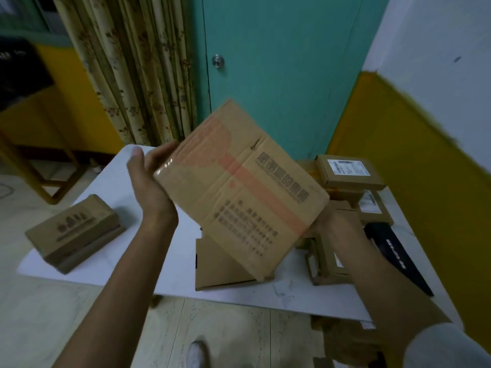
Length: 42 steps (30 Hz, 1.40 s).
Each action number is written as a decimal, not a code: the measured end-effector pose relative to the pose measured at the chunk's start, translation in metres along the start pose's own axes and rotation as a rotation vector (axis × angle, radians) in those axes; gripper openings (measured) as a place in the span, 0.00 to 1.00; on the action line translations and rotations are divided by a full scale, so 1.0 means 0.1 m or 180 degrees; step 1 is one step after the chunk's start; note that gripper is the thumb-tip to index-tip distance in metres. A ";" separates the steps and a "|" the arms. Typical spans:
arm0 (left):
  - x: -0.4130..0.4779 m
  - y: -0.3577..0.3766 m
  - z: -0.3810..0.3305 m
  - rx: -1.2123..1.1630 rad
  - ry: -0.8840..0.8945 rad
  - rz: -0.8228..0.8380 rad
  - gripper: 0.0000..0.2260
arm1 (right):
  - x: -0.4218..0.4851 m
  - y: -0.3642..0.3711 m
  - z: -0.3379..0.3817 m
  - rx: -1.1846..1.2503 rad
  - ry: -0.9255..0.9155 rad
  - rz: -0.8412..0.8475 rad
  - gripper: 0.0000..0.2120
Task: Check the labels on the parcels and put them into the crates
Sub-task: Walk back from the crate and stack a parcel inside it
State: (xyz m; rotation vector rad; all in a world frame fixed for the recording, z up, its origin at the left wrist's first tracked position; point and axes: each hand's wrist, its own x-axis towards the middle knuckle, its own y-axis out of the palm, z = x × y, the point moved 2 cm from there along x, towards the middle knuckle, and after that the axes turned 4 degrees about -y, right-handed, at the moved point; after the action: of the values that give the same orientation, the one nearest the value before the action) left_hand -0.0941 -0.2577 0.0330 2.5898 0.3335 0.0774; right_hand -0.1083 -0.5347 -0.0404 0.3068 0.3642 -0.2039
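Observation:
A brown cardboard parcel (239,187) with an orange tape stripe and printed text is held tilted in the air above the white table (127,264). My left hand (148,179) presses flat against its left edge, fingers straight. My right hand (326,221) supports its lower right corner from beneath and is mostly hidden by the box. No label shows on the face turned toward me.
A flat cardboard box (220,266) lies on the table under the held parcel. Two stacked parcels (74,232) sit at the table's left. Several small labelled parcels (350,173) and a black box (393,253) crowd the right side. Behind are a teal door, a curtain, and a wooden stand.

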 end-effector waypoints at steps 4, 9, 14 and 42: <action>0.32 0.18 0.03 0.0799 -0.0292 -0.0569 0.31 | 0.03 0.27 -0.15 0.1504 -0.0192 0.0241 0.25; 0.52 -0.19 0.29 0.1956 -0.0709 -0.0878 0.36 | 0.04 0.20 -0.10 0.1122 -0.0324 0.0296 0.31; 0.42 -0.37 0.48 0.2002 -0.1281 -0.0624 0.30 | 0.00 0.20 0.43 0.0975 -0.1326 0.0475 0.23; -0.26 -0.78 0.59 -0.0216 -0.1849 -0.0537 0.16 | -0.11 1.05 -0.05 -0.0023 -0.0487 0.1503 0.35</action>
State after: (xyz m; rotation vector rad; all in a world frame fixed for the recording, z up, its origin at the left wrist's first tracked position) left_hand -0.1300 -0.2281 -0.0568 2.3721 0.3188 -0.6943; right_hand -0.0942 -0.4333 -0.0139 0.3591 0.1337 0.2368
